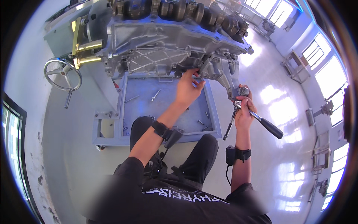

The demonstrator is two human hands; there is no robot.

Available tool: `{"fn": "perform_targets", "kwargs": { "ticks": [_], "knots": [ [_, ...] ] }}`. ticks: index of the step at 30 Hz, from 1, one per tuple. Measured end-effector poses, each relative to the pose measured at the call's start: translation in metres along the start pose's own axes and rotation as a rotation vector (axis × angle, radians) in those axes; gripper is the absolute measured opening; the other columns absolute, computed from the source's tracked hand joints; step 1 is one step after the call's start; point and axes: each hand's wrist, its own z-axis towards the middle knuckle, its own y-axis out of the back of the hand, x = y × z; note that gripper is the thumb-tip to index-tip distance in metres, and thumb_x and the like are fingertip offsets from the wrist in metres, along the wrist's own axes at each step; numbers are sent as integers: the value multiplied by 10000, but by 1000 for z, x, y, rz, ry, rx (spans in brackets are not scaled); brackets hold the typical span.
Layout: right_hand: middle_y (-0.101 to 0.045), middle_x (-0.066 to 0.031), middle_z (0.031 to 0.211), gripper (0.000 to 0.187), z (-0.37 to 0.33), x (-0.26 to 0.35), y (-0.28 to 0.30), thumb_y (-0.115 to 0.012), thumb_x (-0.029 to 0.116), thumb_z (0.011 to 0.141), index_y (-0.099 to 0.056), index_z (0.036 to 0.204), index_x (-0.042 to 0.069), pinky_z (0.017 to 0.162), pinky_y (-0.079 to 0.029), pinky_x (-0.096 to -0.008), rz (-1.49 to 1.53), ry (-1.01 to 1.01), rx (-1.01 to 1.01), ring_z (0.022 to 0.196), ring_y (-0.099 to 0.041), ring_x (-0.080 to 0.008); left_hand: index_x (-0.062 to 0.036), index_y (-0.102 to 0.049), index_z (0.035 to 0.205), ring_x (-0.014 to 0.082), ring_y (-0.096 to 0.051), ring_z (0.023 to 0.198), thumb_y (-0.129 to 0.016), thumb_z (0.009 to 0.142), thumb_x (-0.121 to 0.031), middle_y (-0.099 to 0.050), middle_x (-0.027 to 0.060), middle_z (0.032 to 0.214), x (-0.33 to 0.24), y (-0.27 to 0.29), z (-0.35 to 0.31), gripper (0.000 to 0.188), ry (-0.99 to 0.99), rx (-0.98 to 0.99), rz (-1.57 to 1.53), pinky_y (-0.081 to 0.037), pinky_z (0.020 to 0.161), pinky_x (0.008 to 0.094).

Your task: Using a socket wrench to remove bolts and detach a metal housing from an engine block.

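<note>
A grey metal engine block hangs on a stand in front of me. A cast bracket juts down from its lower right side. My left hand reaches up under the block beside the bracket, thumb and fingers bent close together. What they pinch, if anything, is too hidden to name. My right hand grips a ratchet wrench near its head. Its black handle points down to the right, and a long socket extension hangs down from the head. The fingers of that hand also reach up against the bracket's lower end.
Below the block is a blue-grey tray with several loose bolts on it. A chrome handwheel sticks out from the stand at the left, near brass-coloured bars. More work stands line the windowed wall at right.
</note>
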Motion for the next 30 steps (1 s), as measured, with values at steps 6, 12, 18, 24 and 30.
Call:
{"fn": "perform_targets", "kwargs": {
  "ticks": [6,12,18,24,30],
  "knots": [
    [-513,-184,1319,273,-1,-2,0,-517,180,986,-655,908,-43,817,-510,-344,110,-72,-44,1073,-565,-247,-15,-585,1177,214,-588,789,-786,761,-176,-556,101,1060,-8,-18,0,490,-37,-90,68,-502,656,327],
    [-523,-167,1321,278,-3,2,-6,-509,184,991,-663,916,-35,804,-508,-343,186,-106,-126,1057,-574,-235,7,-608,1148,254,-562,867,-792,758,-171,-545,113,1024,-3,-27,4,466,-93,-150,59,-501,711,339],
    [-539,-162,1292,260,0,10,-9,-540,169,973,-661,878,-39,761,-506,-333,215,-172,-128,1006,-587,-228,19,-633,1097,261,-554,857,-795,755,-166,-544,114,981,-3,-31,3,421,-92,-210,38,-492,688,340],
    [-545,-181,1270,262,2,3,-6,-547,154,966,-654,850,-55,726,-505,-333,213,-89,-151,915,-593,-231,12,-639,1096,225,-553,823,-801,758,-184,-537,102,954,-7,-31,4,422,-135,-189,90,-486,649,317],
    [-535,-192,1255,296,6,10,-7,-599,172,939,-661,824,-94,696,-550,-297,287,-169,-162,977,-584,-230,7,-644,1087,172,-551,787,-795,779,-209,-530,78,973,-4,-32,3,405,-75,-169,68,-475,616,288]
  ]
}}
